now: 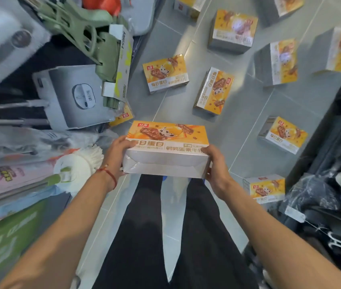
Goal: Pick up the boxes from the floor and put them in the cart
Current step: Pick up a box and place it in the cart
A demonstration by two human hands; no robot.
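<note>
An orange and white snack box [166,149] is held in the air in front of me, above my legs. My left hand [118,155] grips its left end and my right hand [215,170] grips its right end, fingers curled round the edges. Several matching boxes lie scattered on the grey tiled floor: one [165,73] just ahead, one [214,90] to its right, one [283,134] at the right, one [266,187] near my right forearm, more farther back [233,30]. No cart is plainly visible.
Shelves of goods fill the left side: grey boxed appliances [71,97], green plastic hangers [78,24], a white brush head [80,163], green packaging [5,243]. Dark racks with wrapped items [332,195] line the right edge. The tiled aisle [248,142] runs between them.
</note>
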